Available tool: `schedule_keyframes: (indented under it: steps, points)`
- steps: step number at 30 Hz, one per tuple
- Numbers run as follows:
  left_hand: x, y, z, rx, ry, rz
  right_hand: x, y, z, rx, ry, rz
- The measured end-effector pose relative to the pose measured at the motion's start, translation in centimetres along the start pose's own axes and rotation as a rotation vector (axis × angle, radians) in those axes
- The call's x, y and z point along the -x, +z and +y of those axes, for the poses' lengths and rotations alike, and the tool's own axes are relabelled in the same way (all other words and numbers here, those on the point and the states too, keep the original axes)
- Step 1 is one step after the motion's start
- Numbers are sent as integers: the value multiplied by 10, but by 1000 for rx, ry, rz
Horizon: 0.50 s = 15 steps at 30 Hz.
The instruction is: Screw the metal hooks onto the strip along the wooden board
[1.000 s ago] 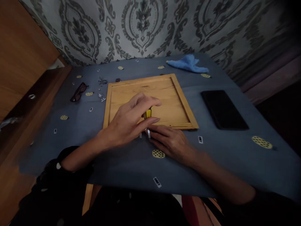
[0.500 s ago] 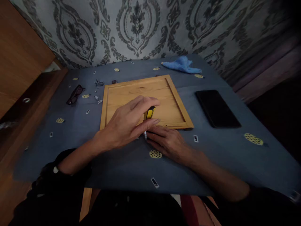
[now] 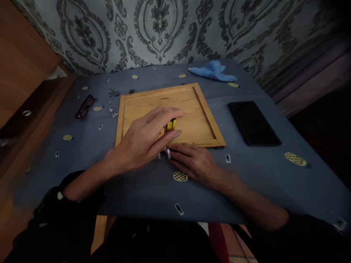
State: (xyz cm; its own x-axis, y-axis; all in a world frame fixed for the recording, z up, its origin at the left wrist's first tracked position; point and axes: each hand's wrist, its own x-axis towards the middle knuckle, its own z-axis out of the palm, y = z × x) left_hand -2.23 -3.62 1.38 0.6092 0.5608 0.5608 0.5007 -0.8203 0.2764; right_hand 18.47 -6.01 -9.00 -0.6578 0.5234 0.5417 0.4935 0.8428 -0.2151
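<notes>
A wooden panel (image 3: 186, 106) with a raised border lies flat on the table. Over its front edge, my left hand (image 3: 139, 137) is closed around the yellow and black handle of a screwdriver (image 3: 171, 125), held roughly upright; the tip is hidden. My right hand (image 3: 196, 159) lies low at the same edge, fingers together, steadying a small metal hinge (image 3: 168, 153). Most of that hinge is covered by the fingers, so its exact fit against the wood cannot be made out.
Sunglasses (image 3: 85, 106) and small metal fittings (image 3: 112, 112) lie left of the panel. On the right rests a black tablet or large phone (image 3: 254, 123). A blue cloth (image 3: 214, 71) is at the back, near the patterned wall (image 3: 160, 29). Patterned cloth covers the table (image 3: 131, 199).
The screwdriver handle and my left hand appear slightly farther left and higher. The whole view has shifted a little; both hands keep their grip by the panel's front edge.
</notes>
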Motion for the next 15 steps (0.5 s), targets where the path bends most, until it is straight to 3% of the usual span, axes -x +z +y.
schedule_keyframes:
  steps: [5, 11, 15]
  points:
    - [2, 1, -1, -63, 27, 12, 0, 1, 0, 11, -9, 27]
    - [-1, -6, 1, 20, -51, -53, 0, 2, 0, 21, -12, 34]
    - [-1, -1, 0, -12, -7, -33, 0, 2, -1, 21, -2, 15]
